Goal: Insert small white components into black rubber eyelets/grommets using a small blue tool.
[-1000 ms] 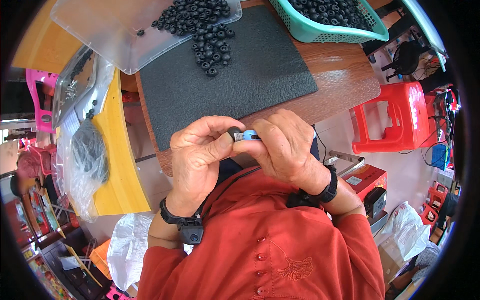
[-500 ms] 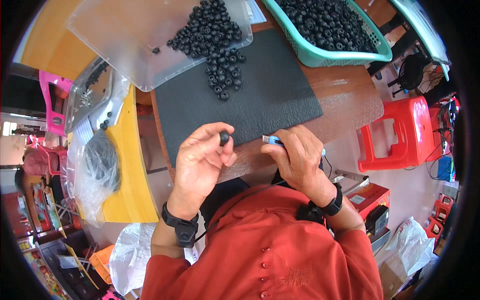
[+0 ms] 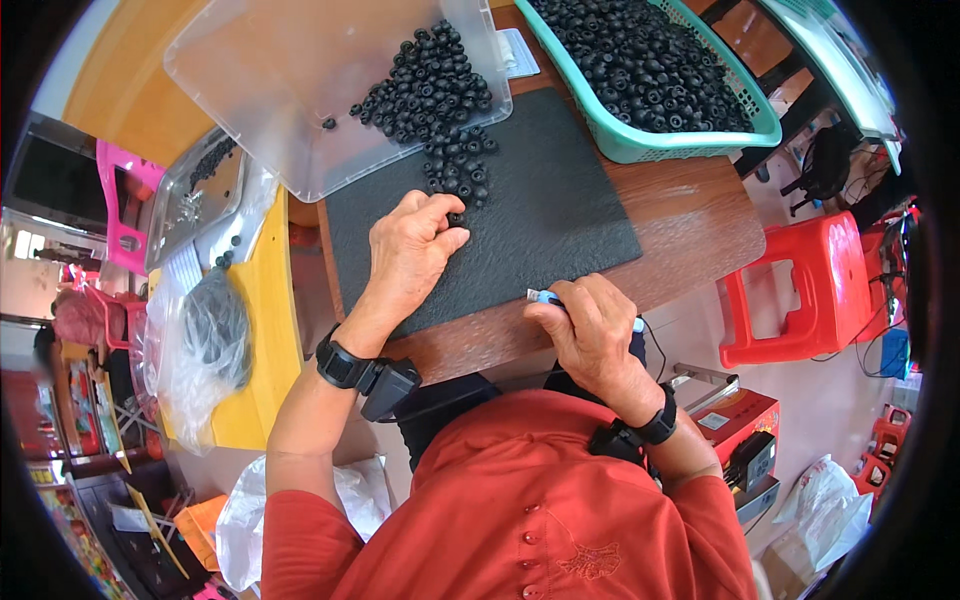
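Note:
My left hand [image 3: 412, 252] is over the dark mat [image 3: 545, 200], at the near end of a trail of small round black parts [image 3: 425, 90]. Its thumb and forefinger are closed about one black part [image 3: 456, 219], which shows between their tips. Several loose parts lie just beyond those fingers, running back to the heap on the clear plastic tray [image 3: 270, 95]. Over the table's front edge, my right hand [image 3: 590, 325] is wrapped round a blue utility knife [image 3: 546, 297]. The knife's short blade end sticks out to the left, apart from the mat.
A teal basket [image 3: 640, 148] full of similar black parts stands at the far right of the brown table [image 3: 700, 225]. To the left, a yellow table [image 3: 270, 340] bears a plastic bag [image 3: 215, 320] of dark pieces and a shallow tray [image 3: 200, 205]. A red stool [image 3: 800, 290] is on the right.
My left hand has moved forward from near the table edge to the loose parts, turning palm down. The part it held up in a pinch is no longer seen there. My right hand keeps the knife.

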A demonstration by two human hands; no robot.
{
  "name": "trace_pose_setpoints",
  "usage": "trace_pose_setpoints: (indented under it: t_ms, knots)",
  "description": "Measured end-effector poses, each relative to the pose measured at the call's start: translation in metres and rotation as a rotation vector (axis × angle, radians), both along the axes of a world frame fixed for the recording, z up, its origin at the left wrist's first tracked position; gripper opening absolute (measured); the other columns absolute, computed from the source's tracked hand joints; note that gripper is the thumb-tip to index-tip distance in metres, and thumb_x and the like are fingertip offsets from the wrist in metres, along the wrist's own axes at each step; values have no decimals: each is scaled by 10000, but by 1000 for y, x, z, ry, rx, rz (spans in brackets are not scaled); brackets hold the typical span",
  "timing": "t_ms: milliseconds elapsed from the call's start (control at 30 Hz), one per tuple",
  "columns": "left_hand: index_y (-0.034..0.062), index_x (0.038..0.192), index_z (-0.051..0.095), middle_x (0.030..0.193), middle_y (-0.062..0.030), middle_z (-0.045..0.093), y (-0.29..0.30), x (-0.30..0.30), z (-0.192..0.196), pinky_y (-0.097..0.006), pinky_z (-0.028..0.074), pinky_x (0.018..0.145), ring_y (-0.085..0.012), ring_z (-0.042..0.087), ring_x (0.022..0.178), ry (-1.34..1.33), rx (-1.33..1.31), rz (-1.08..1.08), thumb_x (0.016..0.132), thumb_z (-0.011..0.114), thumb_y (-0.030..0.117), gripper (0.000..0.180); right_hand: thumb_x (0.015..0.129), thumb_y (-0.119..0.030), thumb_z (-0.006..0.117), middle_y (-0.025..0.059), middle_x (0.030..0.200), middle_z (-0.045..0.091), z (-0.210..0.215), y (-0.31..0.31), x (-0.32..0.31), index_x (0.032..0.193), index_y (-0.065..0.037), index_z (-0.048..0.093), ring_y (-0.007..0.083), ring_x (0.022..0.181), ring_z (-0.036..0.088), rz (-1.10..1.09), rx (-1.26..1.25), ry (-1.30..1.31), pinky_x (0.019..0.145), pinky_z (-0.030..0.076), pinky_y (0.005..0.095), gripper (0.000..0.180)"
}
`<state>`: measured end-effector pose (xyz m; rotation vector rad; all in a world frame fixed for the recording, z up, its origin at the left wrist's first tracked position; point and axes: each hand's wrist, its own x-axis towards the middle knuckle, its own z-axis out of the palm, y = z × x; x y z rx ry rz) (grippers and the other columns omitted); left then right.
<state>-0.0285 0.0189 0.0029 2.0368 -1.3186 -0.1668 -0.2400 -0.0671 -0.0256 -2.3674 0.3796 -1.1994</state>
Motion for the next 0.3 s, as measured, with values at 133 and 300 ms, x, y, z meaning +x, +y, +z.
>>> trace_pose_setpoints:
  t_ms: [133,300]
  knots:
    - [98,996,708,754,-29,557,-7,9,-12,-303,466,651,-169,586,692,-123,3,-23,737,761,56,268,832,-204,758,96,652,512,1,0,-1,854,-17,606,275,551,511,3,10,-13,501,402,371,242]
    - [110,1045,696,774,-42,566,-10,8,-15,-329,487,696,-181,604,735,-115,-16,-28,777,733,104,271,787,-196,783,83,649,514,0,-1,3,799,-39,599,269,561,515,10,16,-23,513,415,383,243]
